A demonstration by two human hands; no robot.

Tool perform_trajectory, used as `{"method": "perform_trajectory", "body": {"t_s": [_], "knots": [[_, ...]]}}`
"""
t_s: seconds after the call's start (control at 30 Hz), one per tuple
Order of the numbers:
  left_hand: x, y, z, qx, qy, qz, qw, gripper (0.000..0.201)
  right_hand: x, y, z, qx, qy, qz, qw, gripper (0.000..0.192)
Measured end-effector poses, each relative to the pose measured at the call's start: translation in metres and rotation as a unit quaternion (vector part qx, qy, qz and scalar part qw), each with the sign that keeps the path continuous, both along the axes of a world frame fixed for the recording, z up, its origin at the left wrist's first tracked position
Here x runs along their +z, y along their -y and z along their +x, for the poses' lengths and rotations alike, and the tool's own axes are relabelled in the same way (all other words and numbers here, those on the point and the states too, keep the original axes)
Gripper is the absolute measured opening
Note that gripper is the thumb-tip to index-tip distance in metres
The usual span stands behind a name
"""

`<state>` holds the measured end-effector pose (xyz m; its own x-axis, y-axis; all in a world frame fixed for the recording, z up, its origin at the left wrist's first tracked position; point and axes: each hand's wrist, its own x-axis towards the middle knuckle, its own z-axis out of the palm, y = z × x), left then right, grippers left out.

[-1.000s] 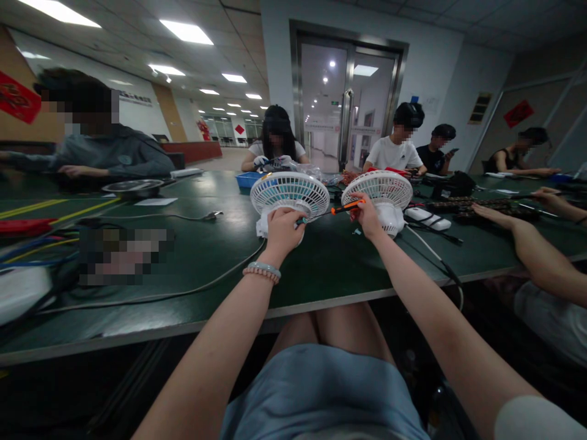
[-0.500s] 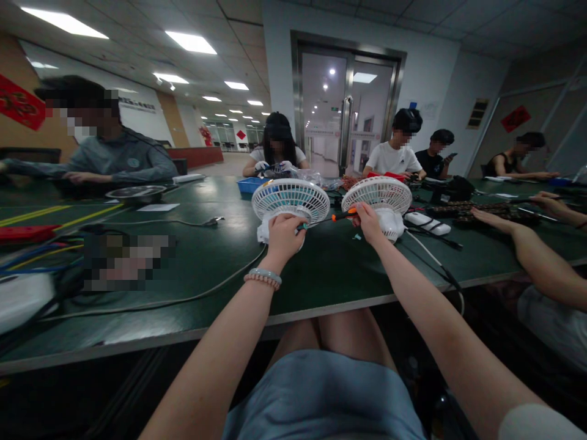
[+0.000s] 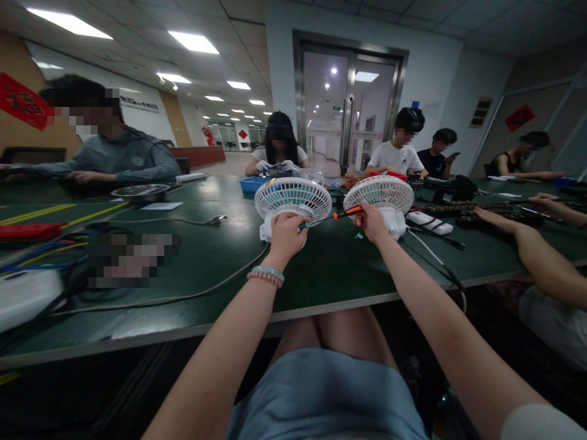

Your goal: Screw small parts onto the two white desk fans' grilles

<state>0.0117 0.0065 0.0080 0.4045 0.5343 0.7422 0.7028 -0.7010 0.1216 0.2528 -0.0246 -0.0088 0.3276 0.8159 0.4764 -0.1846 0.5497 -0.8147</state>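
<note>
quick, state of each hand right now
Left hand: closed on a small teal piece.
Right hand: closed, holding an orange-and-black tool.

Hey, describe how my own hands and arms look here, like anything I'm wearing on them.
Your left hand is ungloved, with a smooth, pale grey bangle and a pinkish beaded bracelet at the wrist. Your right hand is ungloved too, with no bracelet visible. A whitish sleeve shows high on that arm.
</note>
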Motion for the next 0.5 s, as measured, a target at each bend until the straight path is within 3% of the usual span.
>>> {"method": "perform_trajectory", "body": {"t_s": [0.23,0.5], "knots": [[0.002,0.003,-0.001,0.001,-0.010,-0.002,1.000,0.024,0.003,0.005,-0.001,-0.033,0.059,-0.002,0.998,0.030],[0.000,0.000,0.001,-0.002,-0.001,-0.013,1.000,0.024,0.003,0.008,-0.004,-0.005,0.071,-0.020,0.997,0.034]]}}
